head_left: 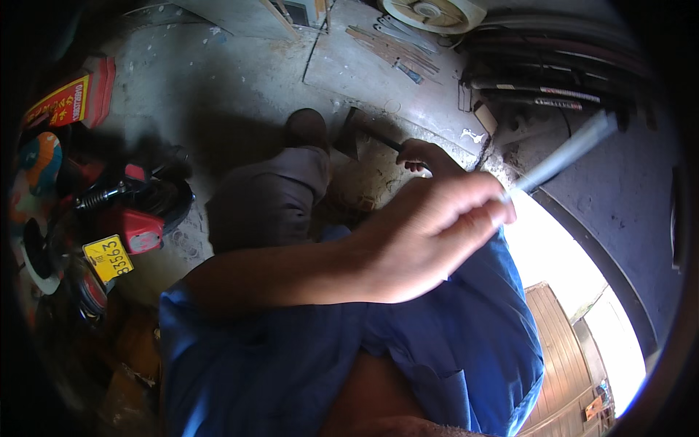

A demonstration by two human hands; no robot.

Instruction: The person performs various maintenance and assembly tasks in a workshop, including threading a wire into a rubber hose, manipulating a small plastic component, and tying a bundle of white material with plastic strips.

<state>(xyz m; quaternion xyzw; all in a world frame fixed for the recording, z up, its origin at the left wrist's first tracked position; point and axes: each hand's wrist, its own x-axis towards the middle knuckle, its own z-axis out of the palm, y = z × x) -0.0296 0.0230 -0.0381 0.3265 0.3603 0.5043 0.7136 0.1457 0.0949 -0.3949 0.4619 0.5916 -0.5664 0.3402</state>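
Note:
My left hand [419, 237] reaches across my body to the right, its thumb and fingertips pinching a long, thin, pale grey strip [566, 156]. The strip points up and right and is smeared by motion, so its exact kind does not show. Behind it, my right hand [435, 158] is closed round the dark handle [384, 137] of a hatchet-like tool. Its broad, flat brown head [352, 133] hangs low beside my shoe [306, 129]. The left hand and wrist hide part of the right hand and its forearm.
A red motorbike [138, 227] with a yellow plate stands at left, near a red box [100, 91]. Several thin strips and tools lie on a board [338, 69] ahead. Dark curved tubes [553, 69] are stacked at far right, and a wooden door [557, 342] stands at lower right.

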